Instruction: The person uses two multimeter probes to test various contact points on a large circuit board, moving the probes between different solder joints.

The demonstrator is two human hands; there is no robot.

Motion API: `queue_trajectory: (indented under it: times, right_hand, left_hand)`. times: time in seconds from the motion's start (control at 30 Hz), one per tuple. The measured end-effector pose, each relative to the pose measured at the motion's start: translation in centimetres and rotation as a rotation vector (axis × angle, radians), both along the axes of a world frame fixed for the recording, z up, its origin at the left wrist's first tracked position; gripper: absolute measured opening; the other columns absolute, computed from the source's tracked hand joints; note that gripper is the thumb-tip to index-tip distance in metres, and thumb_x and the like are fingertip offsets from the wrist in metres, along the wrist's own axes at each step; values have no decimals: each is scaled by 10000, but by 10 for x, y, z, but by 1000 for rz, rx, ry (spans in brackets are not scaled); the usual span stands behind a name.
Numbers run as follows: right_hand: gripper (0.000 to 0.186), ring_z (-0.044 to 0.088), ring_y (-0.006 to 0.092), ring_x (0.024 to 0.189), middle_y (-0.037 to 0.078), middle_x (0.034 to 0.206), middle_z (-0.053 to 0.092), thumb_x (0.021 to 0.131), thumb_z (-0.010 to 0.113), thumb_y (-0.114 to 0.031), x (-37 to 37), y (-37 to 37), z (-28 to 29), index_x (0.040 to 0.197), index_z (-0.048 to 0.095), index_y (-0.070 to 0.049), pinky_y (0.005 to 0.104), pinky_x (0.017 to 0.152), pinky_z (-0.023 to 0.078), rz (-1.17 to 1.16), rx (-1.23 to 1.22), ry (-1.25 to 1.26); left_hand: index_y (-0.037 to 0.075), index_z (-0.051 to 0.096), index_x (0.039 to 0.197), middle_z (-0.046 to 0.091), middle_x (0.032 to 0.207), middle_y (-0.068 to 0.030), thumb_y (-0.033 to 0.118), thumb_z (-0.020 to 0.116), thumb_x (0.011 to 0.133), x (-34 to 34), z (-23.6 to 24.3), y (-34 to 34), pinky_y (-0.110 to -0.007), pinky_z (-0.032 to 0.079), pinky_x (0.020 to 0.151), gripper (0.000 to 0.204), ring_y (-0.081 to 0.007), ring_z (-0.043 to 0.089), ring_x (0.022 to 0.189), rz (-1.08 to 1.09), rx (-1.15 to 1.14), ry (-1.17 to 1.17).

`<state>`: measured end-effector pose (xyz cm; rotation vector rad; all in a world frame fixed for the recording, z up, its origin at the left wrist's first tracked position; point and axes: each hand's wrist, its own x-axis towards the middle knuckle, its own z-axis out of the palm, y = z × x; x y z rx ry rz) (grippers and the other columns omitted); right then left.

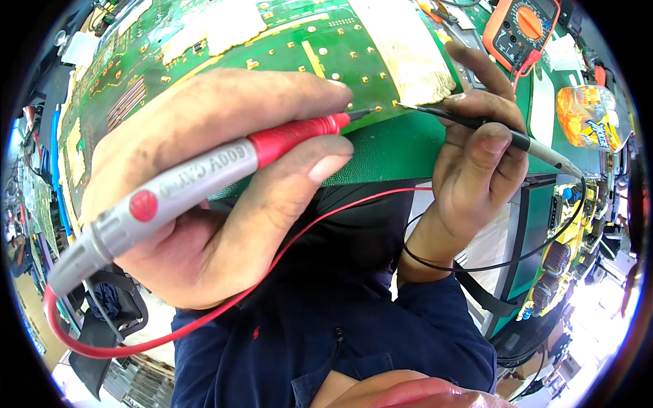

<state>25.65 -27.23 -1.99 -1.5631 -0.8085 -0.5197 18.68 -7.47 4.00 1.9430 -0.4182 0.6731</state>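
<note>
Board (345, 64) probing, apparently | left hand (238, 217) pinches red probe (211, 173); right hand (469, 170) pinches black probe (518, 139); board beyond both grips | next move likely needs steadiness

The left probe (204, 170) is red and grey, the board (343, 51) green

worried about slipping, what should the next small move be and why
Perhaps steady the red probe in the left hand and the black probe in the right hand: their tips end at or beside neighbouring gold contacts on the green board, so a small slip could lose them.
</note>
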Motion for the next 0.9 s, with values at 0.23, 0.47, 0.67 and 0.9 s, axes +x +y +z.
queue_trajectory:
  times: [0.23, 0.47, 0.67, 0.9]
  right_hand:
    - [408, 621, 295, 992, 384, 1316, 356, 1010, 348, -298, -11, 15, 13, 1028, 481, 87, 346, 777, 568, 253, 357, 288]
    - [356, 654, 281, 923, 412, 1288, 367, 1016, 334, -250, -7, 0, 10, 1023, 472, 78, 305, 780, 567, 169, 152, 392]
    - [364, 653, 334, 929, 388, 1072, 548, 1010, 362, -285, -8, 3, 1, 1009, 471, 62, 271, 734, 569, 113, 164, 274]
    - [357, 649, 382, 919, 348, 988, 589, 1002, 384, -290, -9, 4, 0, 1004, 465, 57, 311, 724, 587, 67, 91, 178]
  left_hand:
    - [-97, 645, 901, 661, 843, -220, 117, 637, 757, 2, -1, -6, -334, 532, 722, 258, -297, 665, 753, 126, 38, 13]
    - [-95, 650, 894, 665, 823, -214, 130, 627, 780, 4, -1, -12, -309, 521, 713, 254, -289, 665, 740, 132, -57, 41]
    - [-91, 657, 899, 669, 819, -199, 130, 624, 795, 1, 5, -10, -264, 501, 684, 247, -249, 666, 729, 182, -47, 145]
    - [-86, 660, 901, 671, 821, -183, 127, 636, 798, -1, 10, -14, -252, 499, 695, 238, -225, 662, 721, 256, -1, 198]
